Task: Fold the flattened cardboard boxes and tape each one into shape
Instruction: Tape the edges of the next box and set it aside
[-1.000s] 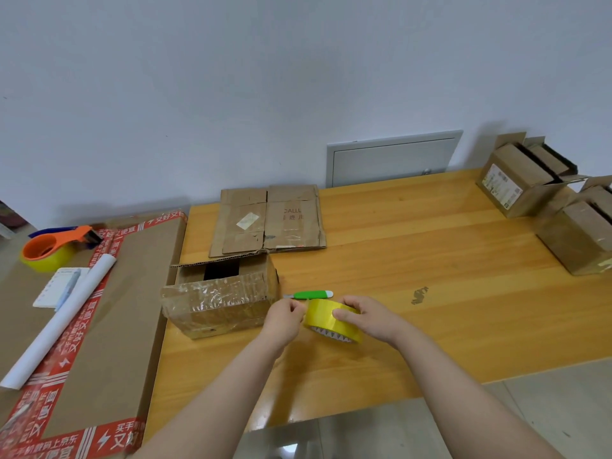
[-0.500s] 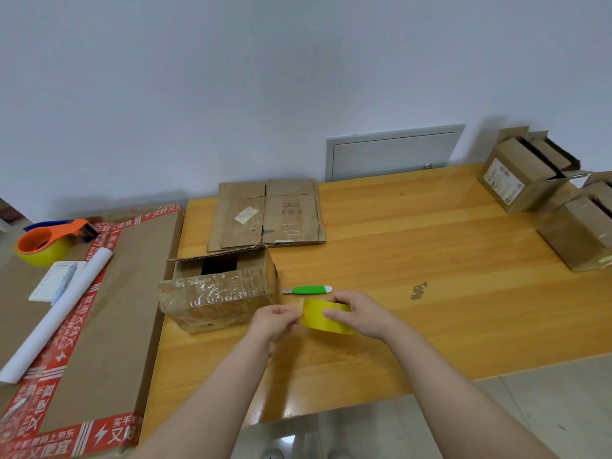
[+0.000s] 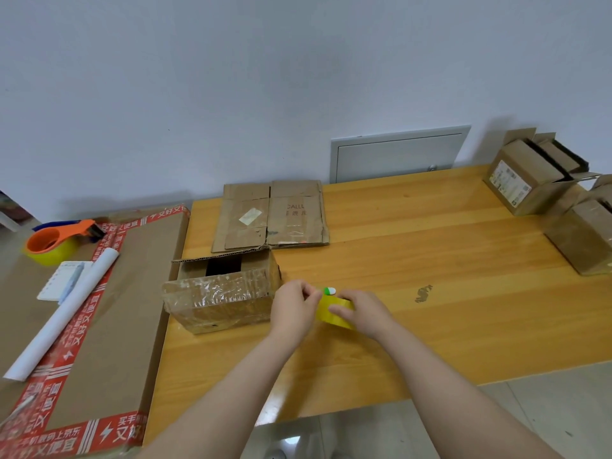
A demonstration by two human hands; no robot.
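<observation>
Left hand: your left hand (image 3: 293, 306) is curled, with thumb and fingers pinching at the left rim of the tape roll (image 3: 332, 309). It looks like you're picking for the free end; can't tell if it's lifted.
Right hand: your right hand (image 3: 364, 311) has its fingers wrapped over the roll, holding it low over the table (image 3: 430, 260), left of middle and toward the near edge.
Box in work: the folded box (image 3: 225, 299) sits at the table's left edge, just beside your left hand. Its near face is covered in wrinkled clear tape. A dark opening shows on top, with one flap out to the left.
Flat stock: the flattened cardboard (image 3: 271, 215) lies at the far edge, right behind the folded box, and is not folded.
Done pile: shaped boxes (image 3: 526, 180) stand at the far right corner and along the right edge, at least two.
Cutter: the green cutter (image 3: 329, 290) is on the table just behind the roll, mostly hidden.
Progress: I'd call it past halfway. The right-side boxes look finished and this one is formed and partly taped.
Left to do: find the tape end, close the seam on the folded box, then fold and tape the flat one.
</observation>
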